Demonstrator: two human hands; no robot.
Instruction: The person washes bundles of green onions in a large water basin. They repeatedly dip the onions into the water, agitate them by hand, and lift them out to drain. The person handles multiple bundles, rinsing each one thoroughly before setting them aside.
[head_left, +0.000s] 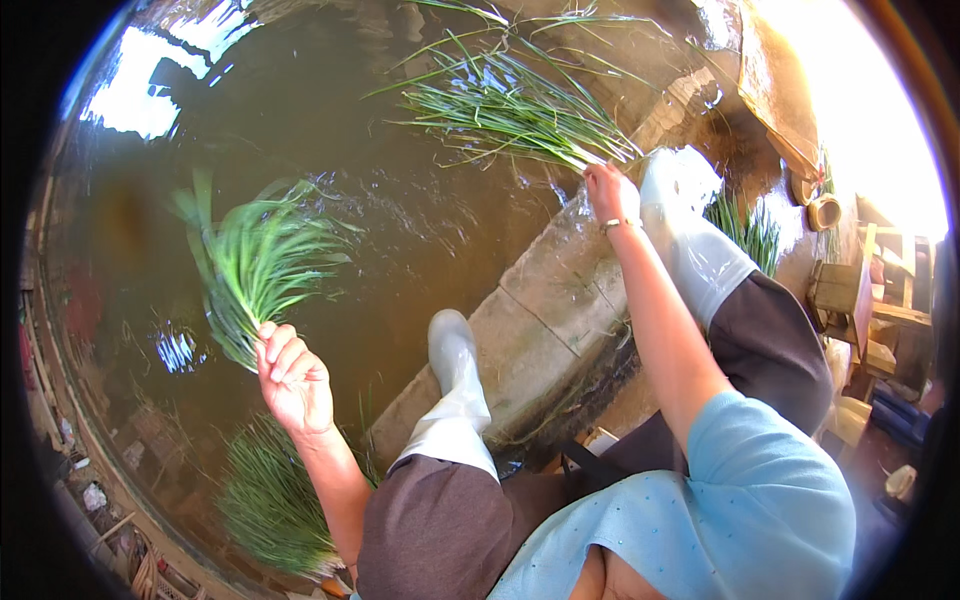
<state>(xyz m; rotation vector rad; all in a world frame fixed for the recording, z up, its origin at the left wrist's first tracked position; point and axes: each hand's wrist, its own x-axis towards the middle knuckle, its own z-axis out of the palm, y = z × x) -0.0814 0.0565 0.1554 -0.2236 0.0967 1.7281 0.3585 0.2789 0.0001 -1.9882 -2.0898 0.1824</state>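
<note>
My left hand (292, 371) grips a bunch of long green leaves (259, 270), perhaps scallions or chives, by its lower end. The leaves fan out over the brown water (360, 262) and are blurred at the tips. Ahead on the right, my right hand (609, 191) touches the pale stem ends of a looser bunch of green stalks (510, 112), its fingers closed around them as far as I can see. These stalks spread across the water, some thin leaves straggling outward. Behind my left forearm lies a large dense heap of the same greens (274, 495).
Under my white rubber boots (451, 349) runs a wet concrete ledge (525, 322) along the water. More greens (742, 229) lie beyond the right boot. Wooden stools (844, 292) stand at the right. Litter (94, 496) lies past the curved bank at the left.
</note>
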